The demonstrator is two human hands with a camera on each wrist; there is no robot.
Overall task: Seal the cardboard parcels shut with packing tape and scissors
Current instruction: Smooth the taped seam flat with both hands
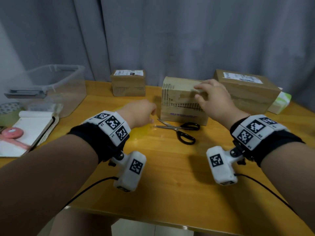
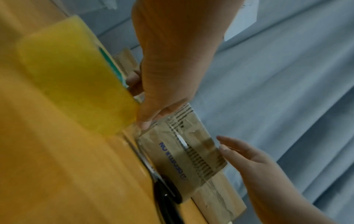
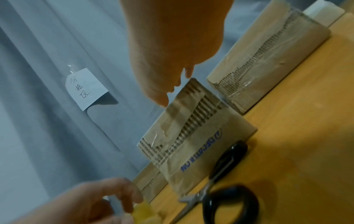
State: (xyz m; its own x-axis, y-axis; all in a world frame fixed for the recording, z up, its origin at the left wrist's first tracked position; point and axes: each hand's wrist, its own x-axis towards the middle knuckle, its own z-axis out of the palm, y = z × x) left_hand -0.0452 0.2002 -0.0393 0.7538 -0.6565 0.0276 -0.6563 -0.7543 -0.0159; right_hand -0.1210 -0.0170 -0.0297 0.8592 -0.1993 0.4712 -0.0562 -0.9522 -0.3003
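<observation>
On the wooden table [image 1: 163, 167] stands a small cardboard parcel [image 1: 180, 103] with torn corrugated edges and blue print. My right hand [image 1: 201, 92] rests against its upper right front, fingers fairly straight, fingertips [image 3: 162, 103] touching the top edge. My left hand [image 1: 141, 113] grips a yellow tape roll [image 2: 72, 72] standing on the table left of the parcel, thumb [image 2: 145, 121] on the roll's outside. A clear strip of tape seems to run from the roll toward the parcel. Black-handled scissors [image 1: 180, 132] lie in front of the parcel.
Two more cardboard parcels stand at the back: one at the left [image 1: 127, 84], a larger one at the right [image 1: 247, 89] with a green tissue pack [image 1: 279, 103] beside it. At the far left are a clear plastic bin [image 1: 58, 86] and an open notebook [image 1: 29, 130].
</observation>
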